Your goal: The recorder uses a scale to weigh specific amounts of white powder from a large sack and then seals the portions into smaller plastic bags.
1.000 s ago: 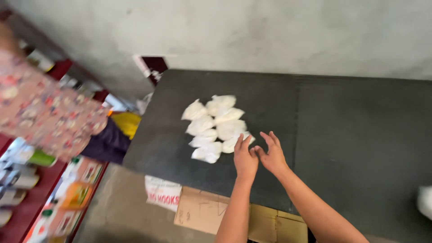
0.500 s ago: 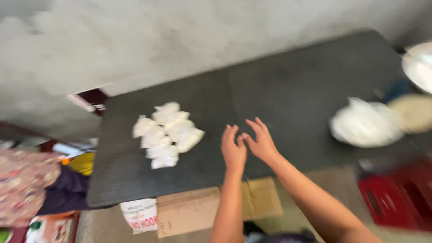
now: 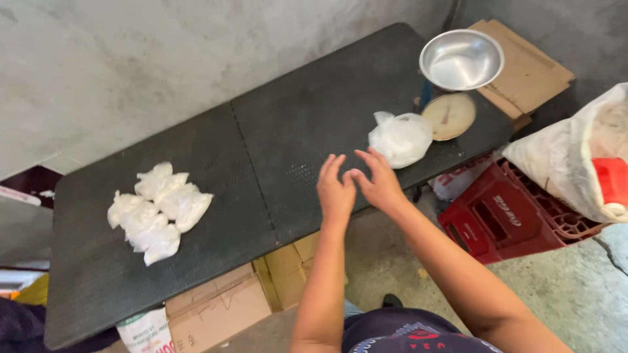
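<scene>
Since half a second ago the view has swung right, so the pile of packets (image 3: 159, 212) now lies at nine o'clock and the hands sit at centre, closer to the bag (image 3: 400, 138) than before. Both hands hover empty over the table (image 3: 288, 131), a dark, matte slab with a fine pebbled grain and a seam down its middle. The left hand (image 3: 336, 191) is open, fingers straight and loosely together; the right hand (image 3: 377, 179) is open too, fingers slightly spread and pointing toward eleven o'clock, its thumb apparently touching the left hand, though the overlap makes that hard to judge. The bag, a soft, crinkled, translucent white lump knotted at the top, lies just beside the right fingertips (image 3: 361, 154) at their two o'clock, not touching them. Beyond it at one o'clock stands a scale (image 3: 449, 115) with a round cream dial and a shiny steel bowl (image 3: 461, 59). The packets are small, puffy, white plastic pillows, heaped together well apart from both hands.
</scene>
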